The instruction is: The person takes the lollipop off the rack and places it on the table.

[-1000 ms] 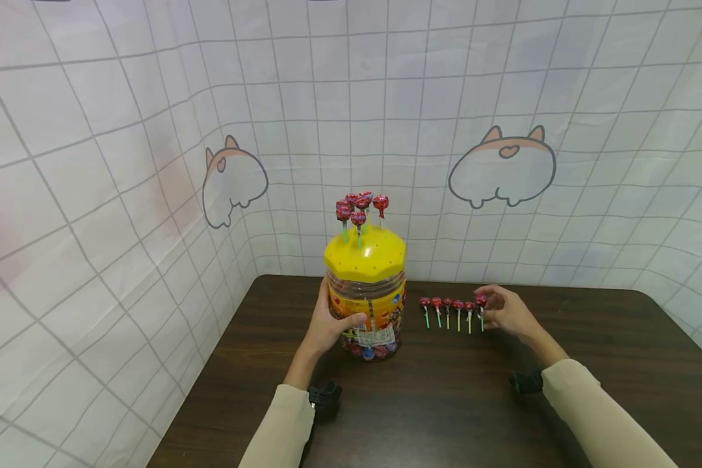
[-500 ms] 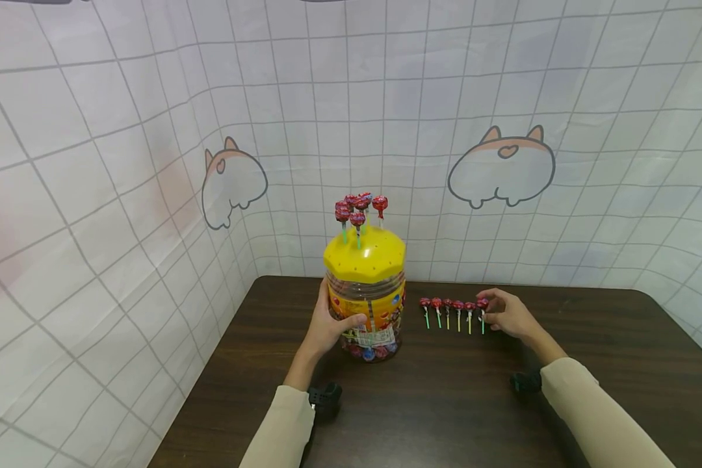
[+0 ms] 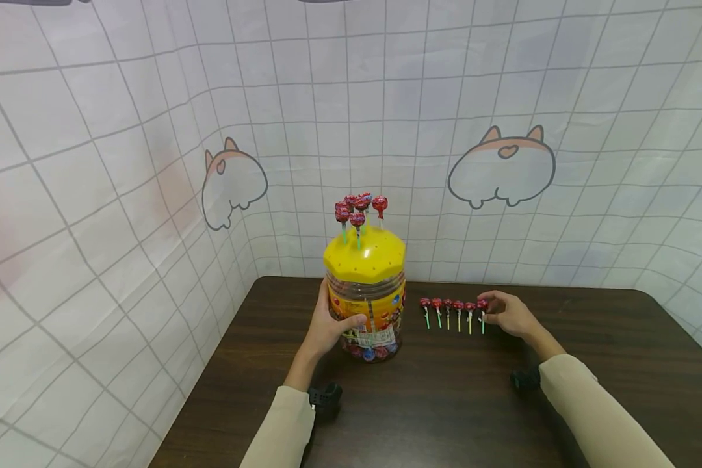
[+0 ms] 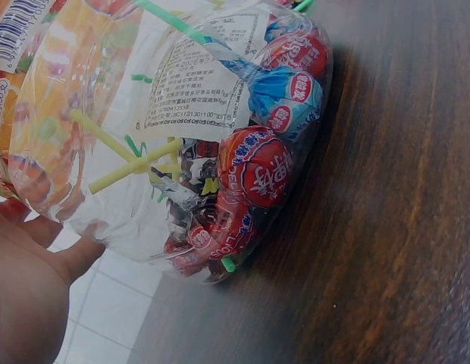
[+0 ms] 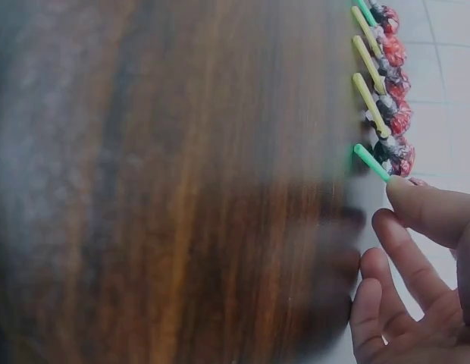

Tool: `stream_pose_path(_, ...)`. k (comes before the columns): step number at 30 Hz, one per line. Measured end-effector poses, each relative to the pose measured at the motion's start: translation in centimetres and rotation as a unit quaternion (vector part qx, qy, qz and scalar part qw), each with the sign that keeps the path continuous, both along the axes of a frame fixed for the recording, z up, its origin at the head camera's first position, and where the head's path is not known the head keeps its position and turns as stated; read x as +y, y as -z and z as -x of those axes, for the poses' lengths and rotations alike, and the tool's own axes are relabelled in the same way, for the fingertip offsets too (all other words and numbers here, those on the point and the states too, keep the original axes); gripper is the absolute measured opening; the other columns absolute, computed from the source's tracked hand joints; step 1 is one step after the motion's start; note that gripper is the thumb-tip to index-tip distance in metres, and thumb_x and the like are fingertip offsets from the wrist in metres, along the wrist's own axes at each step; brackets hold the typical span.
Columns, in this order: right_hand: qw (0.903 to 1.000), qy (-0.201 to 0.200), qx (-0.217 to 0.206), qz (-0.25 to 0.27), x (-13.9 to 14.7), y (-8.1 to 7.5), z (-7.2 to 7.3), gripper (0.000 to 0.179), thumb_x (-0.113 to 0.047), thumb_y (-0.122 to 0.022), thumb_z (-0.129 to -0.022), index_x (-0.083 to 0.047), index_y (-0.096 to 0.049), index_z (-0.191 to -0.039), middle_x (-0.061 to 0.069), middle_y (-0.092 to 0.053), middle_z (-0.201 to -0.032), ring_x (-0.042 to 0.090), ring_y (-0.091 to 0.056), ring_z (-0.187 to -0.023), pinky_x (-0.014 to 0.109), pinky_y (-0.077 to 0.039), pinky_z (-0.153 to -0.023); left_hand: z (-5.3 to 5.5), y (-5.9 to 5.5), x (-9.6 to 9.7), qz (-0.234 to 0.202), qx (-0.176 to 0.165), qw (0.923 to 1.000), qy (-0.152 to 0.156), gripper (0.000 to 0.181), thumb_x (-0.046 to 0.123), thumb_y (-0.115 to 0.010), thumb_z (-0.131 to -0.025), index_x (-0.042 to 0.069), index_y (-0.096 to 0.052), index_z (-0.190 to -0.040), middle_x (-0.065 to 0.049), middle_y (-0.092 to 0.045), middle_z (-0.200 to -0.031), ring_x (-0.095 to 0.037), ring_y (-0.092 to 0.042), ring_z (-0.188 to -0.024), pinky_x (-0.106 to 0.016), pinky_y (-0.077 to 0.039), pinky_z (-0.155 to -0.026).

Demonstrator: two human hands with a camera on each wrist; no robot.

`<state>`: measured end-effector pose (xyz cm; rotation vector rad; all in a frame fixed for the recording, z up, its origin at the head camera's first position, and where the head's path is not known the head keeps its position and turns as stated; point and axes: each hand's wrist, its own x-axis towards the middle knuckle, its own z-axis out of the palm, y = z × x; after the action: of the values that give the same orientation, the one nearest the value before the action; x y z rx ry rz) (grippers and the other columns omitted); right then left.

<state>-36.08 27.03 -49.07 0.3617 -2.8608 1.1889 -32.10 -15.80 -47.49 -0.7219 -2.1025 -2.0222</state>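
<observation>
In the head view a clear plastic candy jar (image 3: 365,305) with a yellow lid (image 3: 365,257) stands on the table. My left hand (image 3: 327,328) grips its left side, thumb across the front; the far fingers are hidden. Wrapped lollipops (image 4: 258,167) lie inside the jar in the left wrist view. Several red lollipops (image 3: 357,220) stick up from the lid. To the right, a row of lollipops (image 3: 447,315) lies on the table. My right hand (image 3: 510,316) pinches the rightmost lollipop (image 3: 482,323); its green stick (image 5: 369,161) shows beside my thumb in the right wrist view.
The dark wooden table (image 3: 433,403) meets a white gridded cloth (image 3: 351,130) at its back and left. Animal drawings (image 3: 503,170) are printed on the cloth. A black wrist strap (image 3: 325,394) is on the left arm, another dark device (image 3: 525,380) at the right wrist.
My right hand has shifted slightly right and down, and the rightmost lollipop has moved a little the same way, lying in line with the row. The left hand and jar stay put.
</observation>
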Motion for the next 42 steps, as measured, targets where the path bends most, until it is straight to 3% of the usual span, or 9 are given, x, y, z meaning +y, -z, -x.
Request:
stream_pose_path(10, 0.9998, 0.001, -0.008, -0.018, 0.4, 0.2, 0.4, 0.045, -0.008, -0.075, -0.091, 0.001, -0.061, -0.132, 0.022, -0.066, -0.107, 0.031, -0.061, -0.094, 0.037, -0.045, -0.073, 0.2, 0.0, 0.0, -0.005, 0.006, 0.9999, 0.007, 0.106, 0.035, -0.086, -0.084, 0.042, -0.013, -0.161, -0.002, -0.044, -0.151, -0.023, -0.053, -0.131, -0.047, -0.045, -0.113)
stream_pose_path(20, 0.9987, 0.010, -0.037, -0.032, 0.3, -0.3, 0.2, 0.046, -0.013, -0.076, -0.091, -0.001, -0.060, -0.133, 0.028, -0.062, -0.122, 0.047, -0.057, -0.111, 0.056, -0.048, -0.085, 0.1, -0.1, 0.0, -0.005, -0.001, 1.0000, 0.001, 0.106, 0.033, -0.086, -0.084, 0.044, -0.012, -0.160, 0.000, -0.045, -0.151, -0.024, -0.053, -0.132, -0.050, -0.044, -0.114)
stream_pose_path(27, 0.9989, 0.009, -0.039, -0.026, 0.5, 0.1, 0.5, 0.046, -0.012, -0.075, -0.091, -0.001, -0.060, -0.133, 0.028, -0.061, -0.122, 0.048, -0.056, -0.114, 0.054, -0.047, -0.085, 0.0, 0.0, 0.0, -0.003, -0.002, 1.0000, 0.000, 0.107, 0.034, -0.086, -0.084, 0.045, -0.012, -0.160, -0.001, -0.044, -0.152, -0.024, -0.052, -0.132, -0.050, -0.045, -0.113)
stream_pose_path(34, 0.9993, -0.007, -0.035, 0.013, 1.1, 0.4, 0.7, 0.049, -0.014, -0.075, -0.093, 0.000, -0.058, -0.136, 0.031, -0.058, -0.128, 0.047, -0.055, -0.117, 0.047, -0.051, -0.083, 0.0, -0.1, 0.0, -0.001, 0.000, 1.0000, -0.001, 0.108, 0.034, -0.087, -0.083, 0.043, -0.012, -0.160, -0.001, -0.044, -0.152, -0.023, -0.053, -0.132, -0.048, -0.045, -0.113)
stream_pose_path(38, 0.9994, -0.017, -0.012, 0.029, 1.4, -0.5, 0.6, 0.049, -0.013, -0.074, -0.094, 0.003, -0.057, -0.137, 0.032, -0.060, -0.127, 0.042, -0.062, -0.111, 0.041, -0.052, -0.080, -0.1, -0.1, 0.0, -0.001, -0.003, 1.0000, -0.001, 0.107, 0.033, -0.086, -0.084, 0.044, -0.012, -0.160, -0.001, -0.045, -0.151, -0.023, -0.053, -0.131, -0.048, -0.045, -0.113)
stream_pose_path(42, 0.9996, -0.015, 0.000, 0.022, 1.5, -1.9, 0.6, 0.048, -0.013, -0.072, -0.096, 0.003, -0.056, -0.138, 0.034, -0.059, -0.129, 0.046, -0.062, -0.114, 0.048, -0.054, -0.085, 0.0, -0.1, 0.0, -0.004, -0.001, 1.0000, 0.001, 0.107, 0.032, -0.086, -0.084, 0.044, -0.012, -0.160, 0.000, -0.044, -0.151, -0.024, -0.053, -0.132, -0.049, -0.045, -0.113)
